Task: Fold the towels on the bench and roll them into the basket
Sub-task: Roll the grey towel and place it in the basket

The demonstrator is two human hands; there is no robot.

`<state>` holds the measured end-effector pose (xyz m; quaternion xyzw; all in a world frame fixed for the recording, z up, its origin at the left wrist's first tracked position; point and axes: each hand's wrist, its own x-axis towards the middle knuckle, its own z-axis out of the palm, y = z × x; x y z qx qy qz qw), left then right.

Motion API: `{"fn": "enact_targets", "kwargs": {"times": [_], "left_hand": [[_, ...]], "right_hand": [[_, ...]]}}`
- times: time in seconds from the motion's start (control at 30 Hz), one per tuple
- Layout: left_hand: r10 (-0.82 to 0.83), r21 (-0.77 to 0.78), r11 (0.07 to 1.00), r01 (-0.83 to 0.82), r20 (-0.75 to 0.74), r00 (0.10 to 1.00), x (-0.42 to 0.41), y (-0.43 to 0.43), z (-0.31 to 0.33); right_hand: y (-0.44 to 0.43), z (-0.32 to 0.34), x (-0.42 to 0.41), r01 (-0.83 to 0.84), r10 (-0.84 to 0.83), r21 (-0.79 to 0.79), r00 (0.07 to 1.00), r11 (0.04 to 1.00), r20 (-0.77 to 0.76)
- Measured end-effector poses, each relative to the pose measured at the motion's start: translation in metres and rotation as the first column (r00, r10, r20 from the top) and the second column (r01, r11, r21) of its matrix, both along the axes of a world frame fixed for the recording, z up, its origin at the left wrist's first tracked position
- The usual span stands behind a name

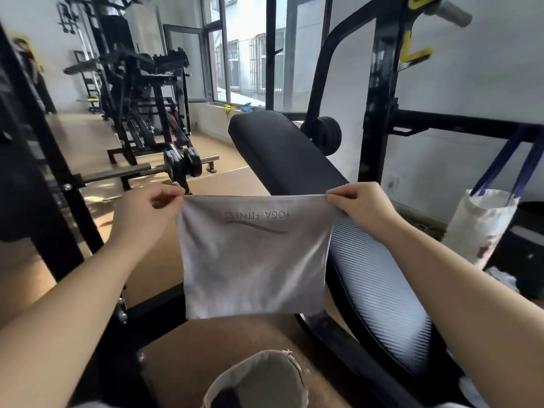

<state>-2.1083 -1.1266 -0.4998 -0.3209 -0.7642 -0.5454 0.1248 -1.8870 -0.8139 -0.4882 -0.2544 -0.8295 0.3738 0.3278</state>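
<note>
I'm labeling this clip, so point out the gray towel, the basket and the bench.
gray towel (253, 260), head view, middle of the hanging cloth.
basket (270, 375), head view, its inner wall.
bench (279, 151), head view, the black back pad.

Black padded bench (279, 148), inclined — ribbed grey towel (374, 275) along its seat

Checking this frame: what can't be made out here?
1. Head view: the basket is cut off by the bottom edge, and the dark shape inside it is unidentifiable.
2. The middle of the bench is hidden behind the towel, so any other towels there cannot be seen.
3. How many layers the left hand and right hand pinch: only one face of the towel shows.
</note>
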Motion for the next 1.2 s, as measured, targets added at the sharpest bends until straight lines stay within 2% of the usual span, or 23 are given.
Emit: {"fn": "enact_targets", "kwargs": {"times": [0.17,0.27,0.47,0.53,0.6,0.73,0.83,0.93,1.03,1.2], "left_hand": [[0.084,0.035,0.996,-0.086,0.054,0.995,-0.018,-0.009,-0.02],[0.158,-0.002,0.987,-0.159,0.093,0.983,-0.033,-0.018,-0.038],[0.249,-0.01,0.967,-0.254,0.243,0.938,-0.058,-0.029,-0.079],[0.281,-0.048,0.959,-0.28,0.305,0.91,-0.064,-0.03,-0.094],[0.312,-0.083,0.949,-0.303,0.374,0.873,-0.072,-0.031,-0.107],[0.362,-0.117,0.927,-0.356,0.528,0.768,-0.085,-0.026,-0.129],[0.359,-0.165,0.93,-0.33,0.609,0.707,-0.086,-0.015,-0.142],[0.296,-0.129,0.948,-0.291,0.694,0.657,-0.078,0.007,-0.143],[0.203,-0.053,0.966,-0.253,0.762,0.615,-0.062,0.036,-0.138],[0.061,0.052,0.983,-0.174,0.809,0.584,-0.031,0.058,-0.141]], "right_hand": [[-0.011,-0.023,-0.037,-0.013,0.008,0.08,0.998,0.997,0.06],[-0.02,-0.035,-0.057,-0.044,0.031,0.109,0.992,0.993,0.121],[-0.038,-0.067,-0.103,-0.144,0.107,0.184,0.975,0.972,0.197],[-0.046,-0.081,-0.117,-0.193,0.152,0.167,0.961,0.967,0.231],[-0.045,-0.095,-0.13,-0.188,0.16,0.088,0.954,0.978,0.252],[-0.035,-0.12,-0.149,-0.125,0.167,-0.181,0.957,0.975,0.238],[-0.036,-0.132,-0.155,-0.081,0.164,-0.376,0.967,0.923,0.194],[-0.036,-0.135,-0.156,-0.037,0.146,-0.536,0.976,0.843,0.163],[-0.033,-0.134,-0.156,-0.019,0.13,-0.599,0.981,0.8,0.142],[-0.042,-0.134,-0.15,-0.055,0.153,-0.615,0.982,0.786,0.108]]}}
